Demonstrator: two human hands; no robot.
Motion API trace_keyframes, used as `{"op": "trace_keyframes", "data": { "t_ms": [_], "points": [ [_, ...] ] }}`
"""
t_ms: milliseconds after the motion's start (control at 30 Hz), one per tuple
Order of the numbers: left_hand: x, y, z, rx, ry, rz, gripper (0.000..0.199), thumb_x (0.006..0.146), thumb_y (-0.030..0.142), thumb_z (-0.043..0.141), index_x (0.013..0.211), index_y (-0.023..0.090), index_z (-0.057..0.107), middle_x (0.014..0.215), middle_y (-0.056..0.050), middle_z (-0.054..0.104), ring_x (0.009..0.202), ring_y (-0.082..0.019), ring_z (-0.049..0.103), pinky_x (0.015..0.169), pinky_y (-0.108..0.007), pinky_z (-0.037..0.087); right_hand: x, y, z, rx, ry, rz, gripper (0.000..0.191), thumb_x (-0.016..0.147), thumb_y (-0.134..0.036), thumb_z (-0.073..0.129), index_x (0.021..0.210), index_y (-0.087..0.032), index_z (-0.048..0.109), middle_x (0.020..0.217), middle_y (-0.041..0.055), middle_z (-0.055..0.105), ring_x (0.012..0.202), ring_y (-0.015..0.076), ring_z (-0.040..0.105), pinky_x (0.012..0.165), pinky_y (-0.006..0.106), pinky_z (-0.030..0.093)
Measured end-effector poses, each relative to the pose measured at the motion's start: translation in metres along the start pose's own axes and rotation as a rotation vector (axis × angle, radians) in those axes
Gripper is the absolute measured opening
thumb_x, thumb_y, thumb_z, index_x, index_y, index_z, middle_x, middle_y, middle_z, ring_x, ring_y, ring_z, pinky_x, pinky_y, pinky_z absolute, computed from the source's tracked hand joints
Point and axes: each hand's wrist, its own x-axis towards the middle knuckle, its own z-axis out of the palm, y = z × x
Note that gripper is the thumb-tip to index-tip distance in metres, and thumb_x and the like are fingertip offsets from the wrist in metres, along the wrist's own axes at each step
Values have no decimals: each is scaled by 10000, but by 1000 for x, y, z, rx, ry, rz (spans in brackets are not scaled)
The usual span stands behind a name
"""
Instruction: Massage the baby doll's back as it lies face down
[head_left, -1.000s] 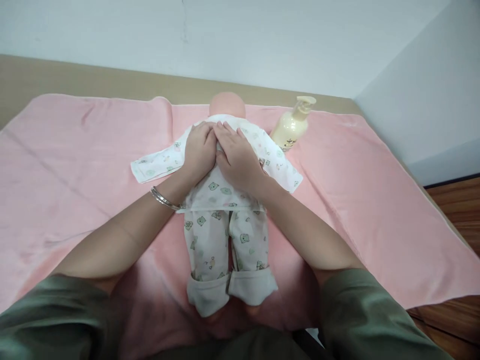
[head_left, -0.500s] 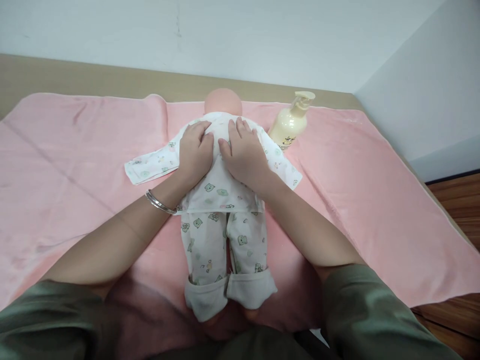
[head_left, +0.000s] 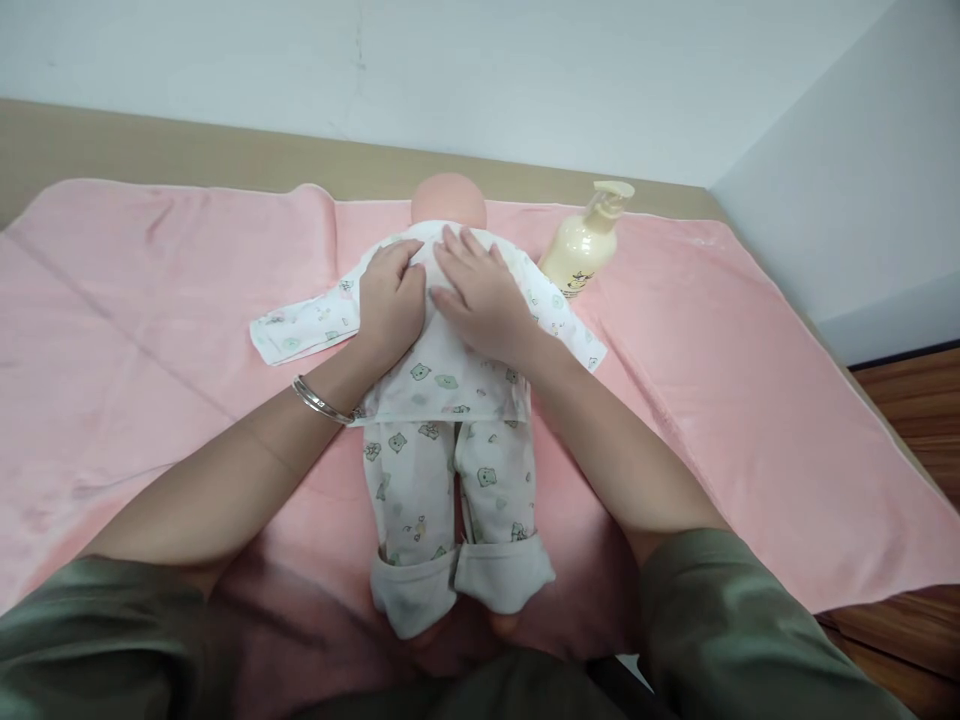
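The doll [head_left: 442,400] lies face down on the blanket [head_left: 150,330], straight out from the person, head far and feet near. Both hands rest flat on its upper back. The left hand [head_left: 390,300] lies palm down with fingers spread and loosely extended, pressing on the printed top [head_left: 442,375], gripping nothing. The right hand [head_left: 480,295] lies just beside it, also flat and open, its fingertips toward the doll's bald head [head_left: 448,198]; the two hands nearly touch at the thumbs. A bracelet [head_left: 319,402] sits on the left wrist.

The doll looks light and somewhat limp, its body likely firm under the cloth while the clothes are thin, soft and loose, so they would slide and bunch under a palm. An empty sleeve [head_left: 304,325] spreads out left of the left hand. Taking hold around the trunk under the arms seems safest; the cuffed trouser legs [head_left: 450,500] near the person would give only a slack grip.

A lotion bottle [head_left: 581,245] with a pump lies tilted just right of the right hand, smooth and probably slippery.

The blanket is pink, plush and creased, covering a tan surface set against a pale wall [head_left: 525,80]. Wooden floor [head_left: 915,410] shows far right.
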Motion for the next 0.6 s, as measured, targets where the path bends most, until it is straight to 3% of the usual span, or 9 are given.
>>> {"op": "trace_keyframes", "data": {
  "t_ms": [100,200,300,400,500,600],
  "points": [
    [-1,1,1,-6,12,3,338,882,206,474,1132,217,700,1299,-56,727,1281,-235,630,1191,-400,488,5,11,-1,57,58,145,710,1029,-395,402,1622,-32,261,1724,168,233,1638,314,177,1361,565,136],
    [-3,2,1,-17,44,1,342,928,230,434,1139,192,701,1294,-71,731,1269,-222,642,1195,-396,479,-10,-9,10,32,171,231,694,1027,-357,379,1589,41,296,1686,255,279,1614,376,230,1339,599,187],
    [-4,0,2,-49,86,-6,368,985,327,368,1094,206,698,1251,-57,752,1269,-199,653,1245,-426,425,-33,-40,23,-26,208,121,641,988,-261,412,1581,-24,361,1706,208,262,1622,397,188,1335,636,159],
    [-4,-4,2,-92,99,-33,427,1006,473,327,1047,240,683,1264,-33,745,1319,-187,626,1284,-455,376,-40,-53,24,-46,158,-29,619,950,-197,421,1560,-92,420,1706,125,308,1630,325,203,1361,612,86],
    [-3,-6,1,-81,89,-38,413,996,463,327,1053,238,669,1276,-37,730,1347,-203,606,1313,-489,324,-26,-33,16,-8,106,-79,596,954,-192,391,1544,-146,455,1695,71,347,1625,260,238,1371,571,93],
    [-3,-4,1,-62,92,-17,339,949,315,375,1075,209,670,1299,-78,716,1352,-244,599,1338,-541,276,-5,0,8,64,103,10,585,991,-306,406,1561,-173,433,1714,71,301,1632,283,214,1353,604,115]
  ]
}}
